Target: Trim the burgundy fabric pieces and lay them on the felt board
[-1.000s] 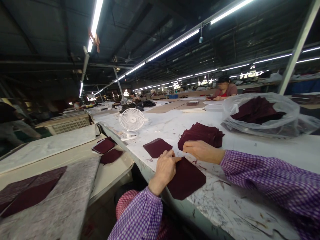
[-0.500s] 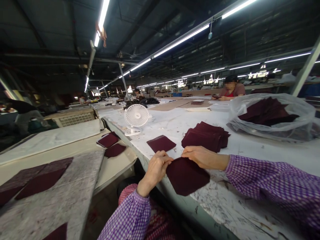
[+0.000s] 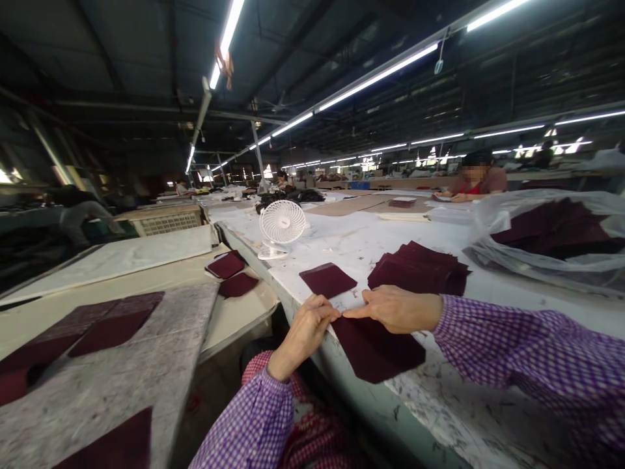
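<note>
A dark maroon fabric piece (image 3: 378, 352) lies at the near edge of the white table, partly hanging over it. My left hand (image 3: 306, 329) pinches its upper left corner. With the index finger stretched toward that same corner, my right hand (image 3: 398, 309) rests on the piece's top edge, its other fingers curled. Just beyond my hands sits a flat maroon piece (image 3: 328, 279), and to its right is a fanned stack of maroon pieces (image 3: 418, 268).
A white fan (image 3: 282, 223) stands on the white table (image 3: 342, 229). At the right is a clear plastic bag (image 3: 547, 267) of maroon pieces. More maroon pieces (image 3: 117, 319) lie on the left table. A person (image 3: 493, 179) sits across the table.
My right hand has slid left along the top edge, its index finger now extended beside my left fingertips. The view has turned slightly left.
</note>
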`<state>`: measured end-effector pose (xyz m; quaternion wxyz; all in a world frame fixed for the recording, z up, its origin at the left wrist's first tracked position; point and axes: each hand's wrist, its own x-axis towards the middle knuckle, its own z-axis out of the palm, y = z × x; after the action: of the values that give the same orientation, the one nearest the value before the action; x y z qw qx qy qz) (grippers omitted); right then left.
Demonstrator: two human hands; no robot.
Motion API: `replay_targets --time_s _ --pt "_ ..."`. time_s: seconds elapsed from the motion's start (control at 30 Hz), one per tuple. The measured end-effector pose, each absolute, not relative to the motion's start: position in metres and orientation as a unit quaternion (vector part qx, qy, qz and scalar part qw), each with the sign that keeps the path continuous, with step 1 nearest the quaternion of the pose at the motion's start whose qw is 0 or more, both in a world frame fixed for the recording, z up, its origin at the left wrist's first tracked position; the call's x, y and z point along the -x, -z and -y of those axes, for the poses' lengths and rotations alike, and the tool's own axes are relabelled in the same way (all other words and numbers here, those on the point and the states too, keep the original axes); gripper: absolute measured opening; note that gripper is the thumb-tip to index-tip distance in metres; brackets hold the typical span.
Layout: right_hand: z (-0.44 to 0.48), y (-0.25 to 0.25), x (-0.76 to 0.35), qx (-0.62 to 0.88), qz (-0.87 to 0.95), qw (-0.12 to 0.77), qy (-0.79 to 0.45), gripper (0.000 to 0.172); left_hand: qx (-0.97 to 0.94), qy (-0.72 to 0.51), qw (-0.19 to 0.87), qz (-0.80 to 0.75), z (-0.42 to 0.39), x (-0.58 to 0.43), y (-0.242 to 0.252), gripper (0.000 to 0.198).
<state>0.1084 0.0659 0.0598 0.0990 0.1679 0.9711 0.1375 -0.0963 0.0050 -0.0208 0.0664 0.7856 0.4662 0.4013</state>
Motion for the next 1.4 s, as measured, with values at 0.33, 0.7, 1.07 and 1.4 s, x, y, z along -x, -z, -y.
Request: replay_targets --time_s 0.33,0.7,1.07,1.4 --pt "-0.061 -0.06 -0.095 -0.141 -0.971 0.095 -0.167 0.067 -0.75 -0.445 0.165 -0.462 -0.001 0.108 0.02 0.016" --pt "-0.096 -0.049 -0.11 -0.271 -0.96 0.017 0.061 0.03 -0.729 -0.357 0.036 -0.584 -0.043 0.1 0.006 0.015" --pt "-0.159 -0.068 -0.161 -0.315 -0.921 -0.049 0.224 0.023 -0.753 -0.199 -0.107 -0.618 -0.059 0.08 0.001 0.017" --pt "-0.164 -0.056 -0.151 -0.361 -0.922 -0.141 -0.014 0.029 -0.696 -0.266 -0.028 -0.666 -0.074 0.086 0.003 0.016"
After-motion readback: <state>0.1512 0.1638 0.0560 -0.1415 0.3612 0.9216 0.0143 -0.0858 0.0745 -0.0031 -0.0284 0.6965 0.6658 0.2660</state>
